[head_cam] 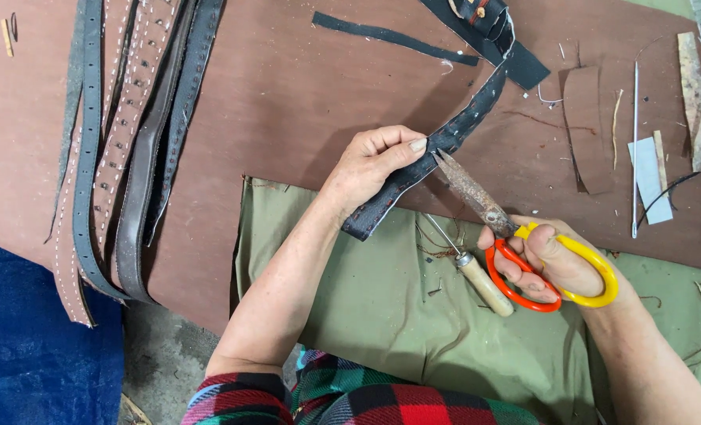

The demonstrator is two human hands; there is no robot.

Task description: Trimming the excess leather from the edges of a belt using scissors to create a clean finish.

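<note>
Belts (122, 157), an awl (476, 277) and scraps (648, 177) surround the strap (437, 149).

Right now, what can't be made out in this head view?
- Where the scissors' rusty tips meet the dark strap: too small to tell whether they cut.
- Strap under the left hand: covered by fingers.
- Awl handle end: behind the right hand.
- Belts: tops cut by the frame.

The strap (433, 153) at centre is black with pale stitch dots. The scissors (523, 248) at right have rusty brown blades, one orange and one yellow handle. The awl (484, 285) beside them has a tan handle. The board (287, 94) is reddish brown, the cloth (382, 315) olive green, the sleeve (350, 401) at bottom red-green-black plaid.
</note>
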